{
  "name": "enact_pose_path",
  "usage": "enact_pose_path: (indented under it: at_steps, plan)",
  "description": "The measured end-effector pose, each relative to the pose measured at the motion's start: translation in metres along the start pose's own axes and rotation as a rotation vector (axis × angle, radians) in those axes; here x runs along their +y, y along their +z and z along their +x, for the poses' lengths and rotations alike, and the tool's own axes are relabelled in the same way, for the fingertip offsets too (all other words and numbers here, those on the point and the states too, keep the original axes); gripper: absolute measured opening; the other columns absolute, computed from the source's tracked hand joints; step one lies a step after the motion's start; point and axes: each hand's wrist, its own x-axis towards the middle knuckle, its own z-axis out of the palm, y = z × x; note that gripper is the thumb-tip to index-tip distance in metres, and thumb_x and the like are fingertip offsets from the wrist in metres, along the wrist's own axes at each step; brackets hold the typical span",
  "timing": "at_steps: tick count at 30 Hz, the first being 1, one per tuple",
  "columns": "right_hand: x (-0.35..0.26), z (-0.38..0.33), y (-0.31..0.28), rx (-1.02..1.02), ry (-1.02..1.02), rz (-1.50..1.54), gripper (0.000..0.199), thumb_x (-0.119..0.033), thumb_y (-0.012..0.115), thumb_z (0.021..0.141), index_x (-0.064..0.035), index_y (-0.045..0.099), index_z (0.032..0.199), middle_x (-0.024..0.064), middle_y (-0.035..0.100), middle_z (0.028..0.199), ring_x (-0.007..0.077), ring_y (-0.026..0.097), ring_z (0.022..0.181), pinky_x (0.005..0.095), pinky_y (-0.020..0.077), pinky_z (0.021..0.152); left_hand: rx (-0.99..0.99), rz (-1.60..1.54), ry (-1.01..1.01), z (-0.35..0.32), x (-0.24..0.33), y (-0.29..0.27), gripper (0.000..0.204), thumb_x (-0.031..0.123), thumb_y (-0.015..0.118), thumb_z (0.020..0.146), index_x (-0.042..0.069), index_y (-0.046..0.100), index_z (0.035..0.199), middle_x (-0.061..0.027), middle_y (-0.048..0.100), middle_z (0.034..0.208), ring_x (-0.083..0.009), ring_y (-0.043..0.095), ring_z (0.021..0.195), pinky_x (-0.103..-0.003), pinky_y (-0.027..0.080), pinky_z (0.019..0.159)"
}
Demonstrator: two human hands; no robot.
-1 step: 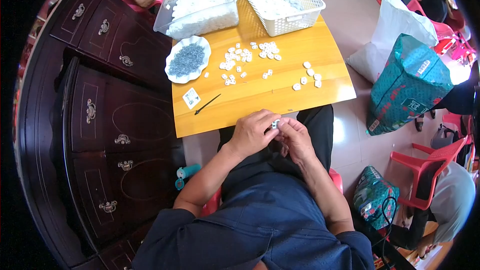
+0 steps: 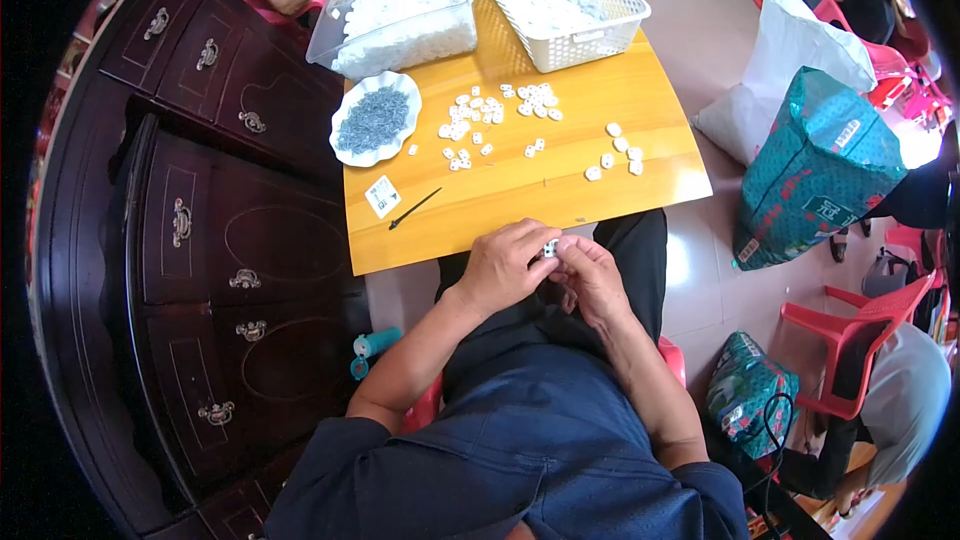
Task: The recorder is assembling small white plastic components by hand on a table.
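Just off the table's near edge, my left hand pinches a small white plastic piece with dark holes between thumb and fingers. My right hand meets it from the right, thumb and fingertips pressed together at the piece's side. Whether those right fingertips also hold something tiny is hidden. Similar white pieces lie loose around the table's middle, and several more white pieces are spread at its right. A white scalloped dish at the left holds a heap of small grey metal parts.
A thin black pointed tool lies beside a white card on the yellow table. Behind stand a clear bin and a white basket, both with white pieces. Dark drawers flank the left; a teal bag stands right.
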Motion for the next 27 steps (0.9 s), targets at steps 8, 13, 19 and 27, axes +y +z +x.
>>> enact_pose_path:
  at_steps: [8, 13, 19, 27]
  plan:
    - [-0.002, -0.002, -0.002, 0.006, 0.011, -0.011, 0.019, -0.023, 0.065, 0.100, -0.0065, 0.070, 0.092, 0.0018, 0.069, 0.077, 0.0089, 0.065, 0.065, 0.0205, 0.0461, 0.047, -0.057, -0.073, -0.022, 0.002, 0.001, -0.004, 0.031, 0.011, 0.079, 0.079, 0.004, 0.071, 0.108, -0.0122, 0.072, 0.099, -0.0306, 0.071, 0.089, -0.037, 0.057, 0.076]
    - [0.006, 0.001, -0.009, 0.014, -0.056, -0.063, 0.020, -0.022, 0.065, 0.100, -0.0054, 0.071, 0.091, 0.0020, 0.069, 0.076, 0.0077, 0.061, 0.060, 0.0203, 0.0416, 0.041, -0.057, -0.101, 0.004, 0.003, -0.004, -0.002, 0.031, 0.011, 0.079, 0.078, 0.004, 0.072, 0.107, -0.0128, 0.073, 0.098, -0.0309, 0.071, 0.088, -0.037, 0.057, 0.076]
    - [0.009, 0.000, -0.008, 0.036, -0.115, -0.124, 0.021, -0.022, 0.065, 0.099, -0.0048, 0.071, 0.090, 0.0020, 0.068, 0.075, 0.0063, 0.058, 0.056, 0.0207, 0.0420, 0.042, -0.071, -0.093, 0.019, 0.004, -0.003, -0.004, 0.031, 0.011, 0.079, 0.078, 0.004, 0.072, 0.106, -0.0125, 0.073, 0.097, -0.0313, 0.071, 0.087, -0.037, 0.057, 0.075]
    - [0.000, -0.013, 0.002, 0.108, -0.074, -0.151, 0.018, -0.018, 0.067, 0.097, -0.0020, 0.074, 0.092, -0.0001, 0.068, 0.079, 0.0070, 0.056, 0.069, 0.0233, 0.0440, 0.066, -0.022, -0.104, 0.066, 0.000, -0.005, 0.001, 0.028, 0.012, 0.080, 0.079, 0.004, 0.073, 0.105, -0.0132, 0.074, 0.097, -0.0320, 0.071, 0.085, -0.038, 0.057, 0.074]
